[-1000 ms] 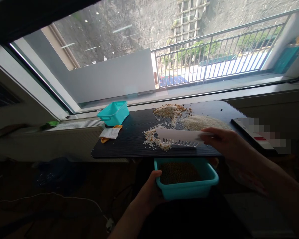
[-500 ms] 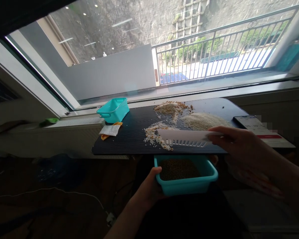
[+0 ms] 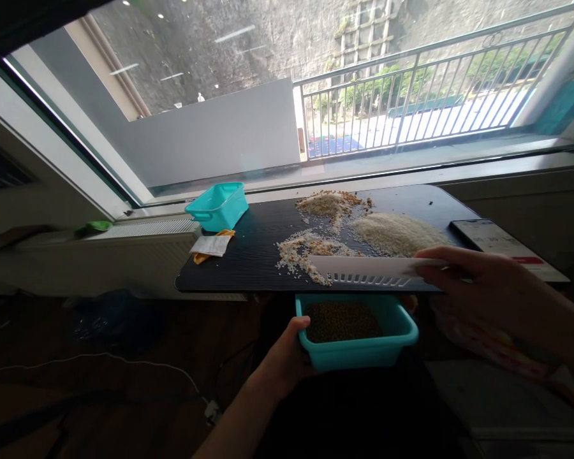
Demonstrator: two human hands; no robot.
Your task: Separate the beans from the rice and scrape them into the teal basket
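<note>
One blue-green tub with brown bits inside was by the front edge of the black table. The left hand held its end, thumb on the rim. The right hand gripped a white slotted tool, its tip by a messy pile of rice and yellow bits.

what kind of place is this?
Looks like a room indoors, probably in a home, though that's a guess: there's a big window, a radiator below the sill, and a small dark table by the window.
</note>
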